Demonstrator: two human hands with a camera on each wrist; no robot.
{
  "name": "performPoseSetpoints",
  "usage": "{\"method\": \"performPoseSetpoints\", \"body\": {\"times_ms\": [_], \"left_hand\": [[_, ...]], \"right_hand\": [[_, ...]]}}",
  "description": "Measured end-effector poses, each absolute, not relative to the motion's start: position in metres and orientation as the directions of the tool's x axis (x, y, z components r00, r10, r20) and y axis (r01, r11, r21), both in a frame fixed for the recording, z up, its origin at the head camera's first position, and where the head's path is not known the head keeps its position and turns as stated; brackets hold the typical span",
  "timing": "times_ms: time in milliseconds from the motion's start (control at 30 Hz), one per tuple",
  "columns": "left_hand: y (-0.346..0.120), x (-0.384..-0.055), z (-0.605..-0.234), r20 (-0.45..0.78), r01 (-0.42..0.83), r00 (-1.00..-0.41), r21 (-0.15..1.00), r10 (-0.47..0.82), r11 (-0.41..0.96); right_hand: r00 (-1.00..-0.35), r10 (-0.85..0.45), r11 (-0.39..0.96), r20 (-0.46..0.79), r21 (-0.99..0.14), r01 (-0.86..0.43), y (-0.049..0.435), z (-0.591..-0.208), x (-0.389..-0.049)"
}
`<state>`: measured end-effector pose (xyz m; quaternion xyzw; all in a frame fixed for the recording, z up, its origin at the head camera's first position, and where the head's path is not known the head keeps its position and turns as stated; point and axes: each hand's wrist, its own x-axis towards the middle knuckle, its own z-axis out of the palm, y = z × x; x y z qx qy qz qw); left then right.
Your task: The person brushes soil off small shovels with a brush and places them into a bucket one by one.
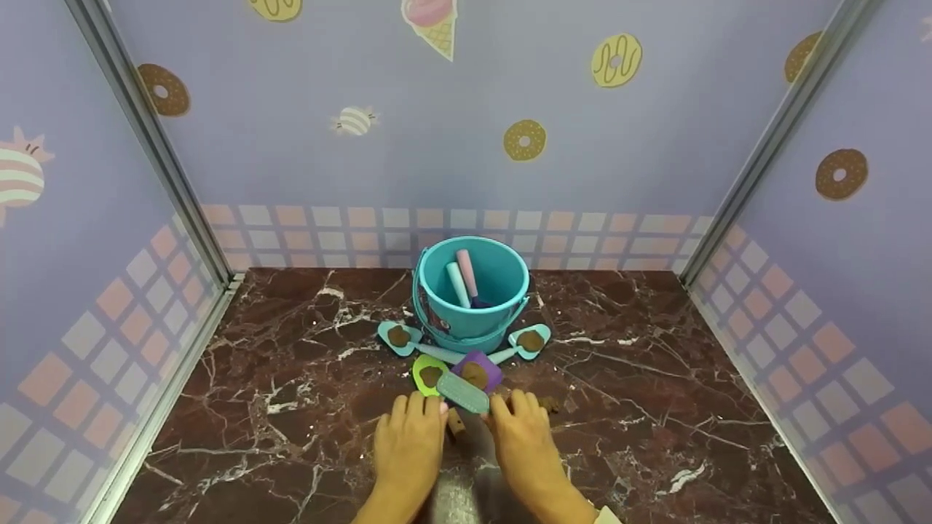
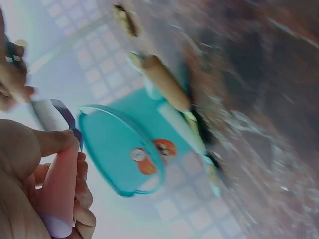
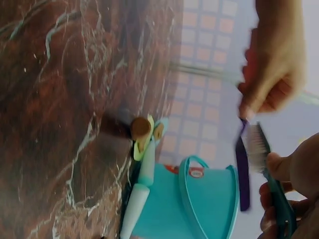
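Note:
My left hand [image 1: 410,437] grips the pink handle [image 2: 61,186] of a small toy shovel, whose purple blade [image 1: 486,364] carries a brown patch. A green brush [image 1: 464,393] is held in my right hand [image 1: 526,440]. Its pale bristles [image 3: 257,149] face the purple blade [image 3: 242,174]; whether they touch it I cannot tell. Both tools are raised above the table. Beyond them a lime-green shovel [image 1: 422,367], also with a brown patch, lies in front of the turquoise bucket [image 1: 473,324]. Its brown handle [image 2: 164,82] points towards me.
Two turquoise shovels [image 1: 397,337] with brown patches lie either side of the bucket's base. Inside the bucket stand a pink handle [image 1: 466,269] and a pale turquoise handle [image 1: 456,282]. Brown crumbs [image 1: 550,404] lie on the dark marbled table [image 1: 291,451]. Patterned walls [image 1: 466,182] enclose three sides.

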<state>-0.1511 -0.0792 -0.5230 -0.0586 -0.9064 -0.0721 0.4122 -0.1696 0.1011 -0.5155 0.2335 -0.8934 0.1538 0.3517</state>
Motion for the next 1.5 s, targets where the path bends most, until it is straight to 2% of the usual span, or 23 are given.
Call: {"method": "performPoseSetpoints", "body": {"times_ms": [100,267,533,733,900,1033,1233,1367,1500], "left_hand": [[-0.076,-0.149,-0.519,0.769,0.169,-0.637,0.073,0.052,0.983],[-0.077,-0.147,-0.517,0.761,0.162,-0.646,0.071,0.052,0.984],[-0.077,-0.145,-0.515,0.754,0.168,-0.654,0.055,0.069,0.984],[-0.078,-0.142,-0.515,0.721,0.157,-0.691,0.083,0.049,0.984],[-0.077,-0.143,-0.511,0.704,0.152,-0.709,0.108,0.033,0.982],[-0.077,-0.142,-0.508,0.722,0.170,-0.690,0.091,0.053,0.981],[-0.079,-0.140,-0.511,0.733,0.168,-0.678,0.072,0.062,0.983],[-0.079,-0.141,-0.511,0.724,0.163,-0.687,0.078,0.056,0.984],[-0.079,-0.141,-0.509,0.719,0.159,-0.694,0.096,0.041,0.983]], "right_hand": [[-0.663,-0.296,0.861,0.688,-0.108,-0.497,0.101,-0.513,-0.169],[-0.692,-0.246,0.875,0.679,-0.151,-0.460,0.106,-0.511,-0.176],[-0.692,-0.197,0.881,0.694,-0.184,-0.436,0.115,-0.512,-0.181],[-0.665,-0.179,0.840,0.725,-0.240,-0.487,0.118,-0.514,-0.181],[-0.637,-0.267,0.782,0.723,-0.224,-0.582,0.112,-0.515,-0.171],[-0.663,-0.288,0.811,0.691,-0.192,-0.553,0.110,-0.514,-0.167],[-0.677,-0.216,0.848,0.703,-0.208,-0.487,0.123,-0.513,-0.179],[-0.668,-0.205,0.837,0.715,-0.227,-0.499,0.127,-0.513,-0.185],[-0.625,-0.236,0.802,0.744,-0.214,-0.558,0.122,-0.511,-0.178]]}}
